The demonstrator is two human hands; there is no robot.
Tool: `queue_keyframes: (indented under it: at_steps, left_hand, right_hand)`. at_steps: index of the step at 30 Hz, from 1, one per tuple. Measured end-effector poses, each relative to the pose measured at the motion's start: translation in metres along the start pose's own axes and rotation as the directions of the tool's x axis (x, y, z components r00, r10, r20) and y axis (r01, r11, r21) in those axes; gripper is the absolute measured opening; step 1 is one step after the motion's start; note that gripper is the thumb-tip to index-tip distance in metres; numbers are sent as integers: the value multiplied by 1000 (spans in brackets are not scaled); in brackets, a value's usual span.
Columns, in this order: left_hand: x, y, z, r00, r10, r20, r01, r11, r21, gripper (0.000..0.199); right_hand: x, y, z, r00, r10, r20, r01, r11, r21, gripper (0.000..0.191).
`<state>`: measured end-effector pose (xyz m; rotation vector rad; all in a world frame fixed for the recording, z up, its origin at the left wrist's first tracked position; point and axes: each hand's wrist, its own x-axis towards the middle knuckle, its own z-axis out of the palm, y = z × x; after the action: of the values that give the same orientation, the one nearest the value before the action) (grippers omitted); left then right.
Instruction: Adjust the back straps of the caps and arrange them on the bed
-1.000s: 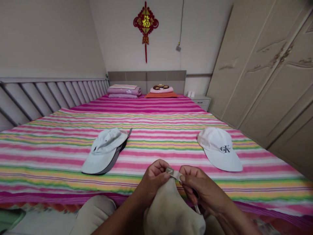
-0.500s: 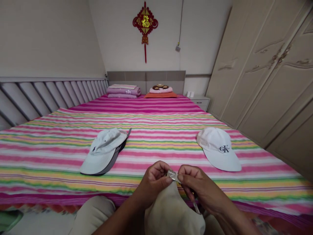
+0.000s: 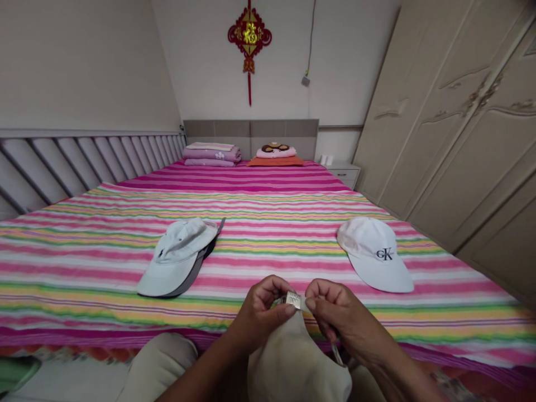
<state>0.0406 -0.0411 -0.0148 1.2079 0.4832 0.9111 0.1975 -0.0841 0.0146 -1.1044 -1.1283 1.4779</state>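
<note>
The left hand [image 3: 264, 312] has its grip pinched closed, thumb against curled fingers, on a shiny silver metal buckle [image 3: 293, 300]. Just right of that grip, the right hand [image 3: 345, 312] is likewise closed in a pinch, thumb and forefinger on a short pale strap [image 3: 304, 303] running from the buckle. Directly below both grips hangs a cream fabric cap [image 3: 299, 363] with brownish smudges, its lower part cut off from view. Beyond and left of the left grip, a white cloth cap with a small dark emblem [image 3: 184, 243] lies on a dark grey brimmed cap [image 3: 196, 274]. Beyond and right of the right grip sits a white cap with dark letters [image 3: 372, 251]. All three rest on a bed with a multicoloured striped cover [image 3: 268, 234], stretching away ahead of the grips
</note>
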Motion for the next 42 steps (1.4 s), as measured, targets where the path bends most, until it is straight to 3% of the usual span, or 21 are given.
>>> queue_keyframes:
  at_steps: [9, 20, 24, 32, 38, 42]
  left_hand:
    - [-2, -3, 1, 1000, -23, 6, 24, 994, -109, 23]
    - [-2, -1, -1, 999, 45, -17, -44, 998, 37, 24]
    - [-3, 0, 3, 1000, 7, -27, -9, 998, -68, 24]
    - [-5, -1, 5, 999, 0, -37, -7, 983, -182, 23]
    - [-5, -3, 3, 999, -34, -4, 33, 985, -170, 22]
    - [-6, -4, 0, 999, 16, -33, -21, 984, -178, 21]
  right_hand:
    - [2, 6, 3, 1000, -9, -18, 9, 999, 31, 24]
    - [1, 9, 9, 1000, -14, -13, 15, 996, 89, 25]
    - [2, 13, 12, 1000, -15, 8, 14, 989, 144, 25]
    - [-2, 8, 8, 999, -20, -41, 19, 999, -33, 22]
    - [0, 11, 10, 1000, 27, 15, -28, 998, 53, 25]
    - [-1, 8, 8, 998, 22, 63, -22, 1000, -4, 25]
